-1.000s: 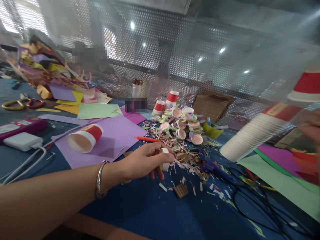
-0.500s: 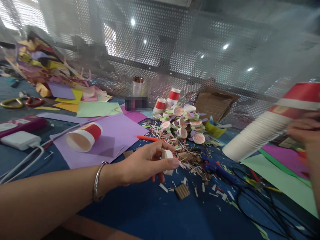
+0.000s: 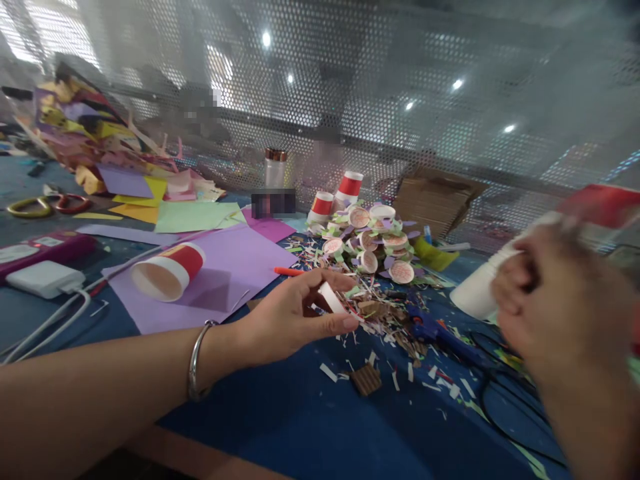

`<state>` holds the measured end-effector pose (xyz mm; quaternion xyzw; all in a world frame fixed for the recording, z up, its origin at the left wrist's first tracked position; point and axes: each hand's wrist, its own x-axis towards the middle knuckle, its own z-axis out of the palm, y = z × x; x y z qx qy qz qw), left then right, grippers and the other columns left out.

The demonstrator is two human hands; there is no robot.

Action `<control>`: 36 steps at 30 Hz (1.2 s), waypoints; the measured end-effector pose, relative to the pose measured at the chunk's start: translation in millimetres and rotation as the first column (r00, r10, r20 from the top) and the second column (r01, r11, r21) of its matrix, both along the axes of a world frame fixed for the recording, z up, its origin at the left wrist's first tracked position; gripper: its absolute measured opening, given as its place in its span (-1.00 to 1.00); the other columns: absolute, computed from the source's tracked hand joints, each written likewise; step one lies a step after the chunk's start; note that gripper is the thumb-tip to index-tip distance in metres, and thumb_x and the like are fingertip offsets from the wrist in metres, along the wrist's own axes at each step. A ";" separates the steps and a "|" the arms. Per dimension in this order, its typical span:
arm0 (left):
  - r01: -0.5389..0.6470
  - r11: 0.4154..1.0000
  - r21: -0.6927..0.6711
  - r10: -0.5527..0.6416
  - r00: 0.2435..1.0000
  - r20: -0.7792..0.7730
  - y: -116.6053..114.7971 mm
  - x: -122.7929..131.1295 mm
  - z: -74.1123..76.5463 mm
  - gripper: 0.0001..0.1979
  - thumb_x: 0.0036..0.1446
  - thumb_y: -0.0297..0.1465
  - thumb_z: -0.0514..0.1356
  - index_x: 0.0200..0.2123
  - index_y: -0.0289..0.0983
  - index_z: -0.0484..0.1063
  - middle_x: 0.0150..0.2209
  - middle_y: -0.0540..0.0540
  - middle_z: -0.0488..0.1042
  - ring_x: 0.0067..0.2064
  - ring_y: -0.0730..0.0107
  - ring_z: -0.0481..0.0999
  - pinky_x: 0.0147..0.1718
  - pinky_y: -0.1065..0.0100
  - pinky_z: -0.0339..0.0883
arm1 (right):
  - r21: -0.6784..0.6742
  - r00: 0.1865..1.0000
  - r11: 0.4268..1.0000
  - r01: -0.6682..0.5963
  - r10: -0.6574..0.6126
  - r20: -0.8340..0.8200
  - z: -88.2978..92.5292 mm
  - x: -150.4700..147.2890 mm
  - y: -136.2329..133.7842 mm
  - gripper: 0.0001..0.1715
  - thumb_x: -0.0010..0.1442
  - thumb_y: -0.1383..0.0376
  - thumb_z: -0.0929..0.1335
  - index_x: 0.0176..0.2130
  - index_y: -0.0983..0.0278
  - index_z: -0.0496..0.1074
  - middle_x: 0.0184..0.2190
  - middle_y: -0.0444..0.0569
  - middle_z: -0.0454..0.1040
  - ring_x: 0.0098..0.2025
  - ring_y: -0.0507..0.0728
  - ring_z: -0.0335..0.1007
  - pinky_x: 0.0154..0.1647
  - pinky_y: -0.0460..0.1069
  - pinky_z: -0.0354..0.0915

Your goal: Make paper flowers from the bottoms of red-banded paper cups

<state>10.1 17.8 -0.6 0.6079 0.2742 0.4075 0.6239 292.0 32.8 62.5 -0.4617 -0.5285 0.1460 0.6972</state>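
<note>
My left hand [image 3: 295, 310], with a silver bangle at the wrist, grips a small white round piece [image 3: 331, 298], which looks like the cut-off bottom of a paper cup. It hovers over a heap of paper scraps [image 3: 385, 313]. On the right my right hand [image 3: 555, 293] is smeared by motion, its fingers curled. Whether they hold anything does not show. Behind it leans a stack of paper cups [image 3: 473, 293], partly hidden. One red and white paper cup [image 3: 187, 263] lies on its side on a purple sheet [image 3: 240, 250].
A pile of cut cup bottoms [image 3: 370, 240] stands at the back beside folded cardboard [image 3: 433, 200]. A blue glue gun [image 3: 445, 337] and its black cable lie at right. Scissors [image 3: 30, 207], a white charger [image 3: 45, 277] and coloured paper [image 3: 195, 217] are at left.
My right hand has moved left and toward me, away from the cup stack. In my left hand the small white piece has tilted.
</note>
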 end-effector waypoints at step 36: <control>0.022 0.987 -0.160 0.015 0.974 0.226 -1.1 1.8 3.2 -0.48 0.05 -0.45 0.42 0.09 -0.35 0.43 -0.17 -0.07 0.56 -0.13 0.42 0.49 -0.05 0.36 0.29 | -0.512 0.648 0.815 -0.270 0.547 0.530 -45.9 -74.6 -52.7 -0.59 0.42 -0.02 0.27 -0.28 0.22 0.42 -0.50 -0.16 0.46 -0.49 0.05 0.35 -0.48 -0.06 0.23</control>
